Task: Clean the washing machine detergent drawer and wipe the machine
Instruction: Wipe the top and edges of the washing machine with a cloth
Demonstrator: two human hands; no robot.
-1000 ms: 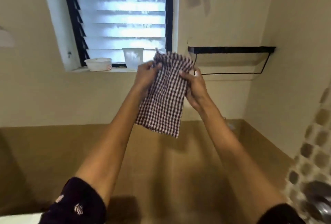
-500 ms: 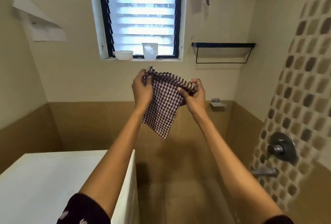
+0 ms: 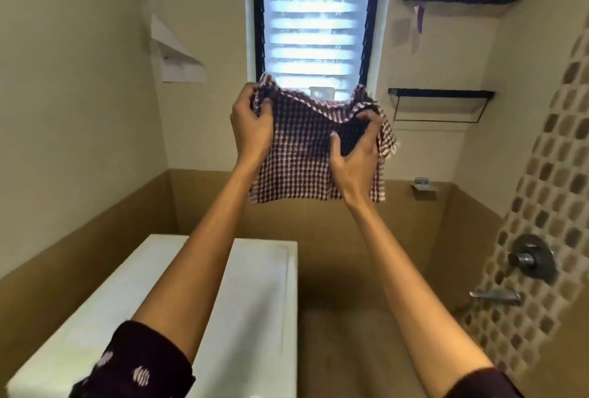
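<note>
A dark red and white checked cloth hangs spread in the air in front of the window. My left hand grips its upper left corner. My right hand grips its right side, fingers curled into the fabric. Below, at the lower left, the white top of the washing machine shows under my left forearm. The detergent drawer is not in view.
A louvred window is straight ahead, with a pale cup on its sill partly hidden by the cloth. Black wall shelves hang to the right. A shower valve and a tap sit on the mosaic wall at right.
The view has tilted down, bringing the washing machine top into sight. My hands have pulled apart and the cloth is spread wider between them.
</note>
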